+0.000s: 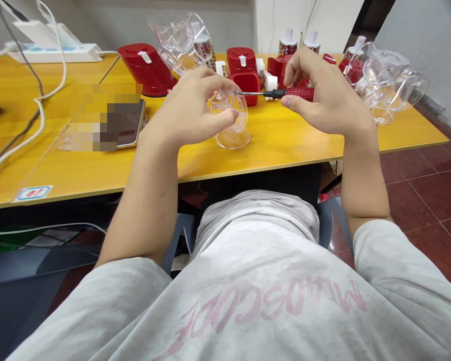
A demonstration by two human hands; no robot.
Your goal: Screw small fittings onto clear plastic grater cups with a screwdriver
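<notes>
My left hand (201,103) grips a clear plastic part (240,113) with a round rim, its fingers and thumb closed around the near-left side. The part's lower ring sits at or just above the yellow table. In my right hand (319,93) is a screwdriver (298,94) with a red and black handle, held level and pointing left. Its metal shaft reaches the upper edge of the clear part; the exact contact at the tip is too small to tell. Behind my hands stand red plastic housings (241,62) with white pieces beside them.
Clear plastic parts (389,75) cluster on the right of the yellow table (285,143); another clear part (182,42) leans behind my left hand. A red housing (146,70), a phone (130,123), a power strip (60,52) and white cables lie leftward. Metal drums (287,45) stand at the back.
</notes>
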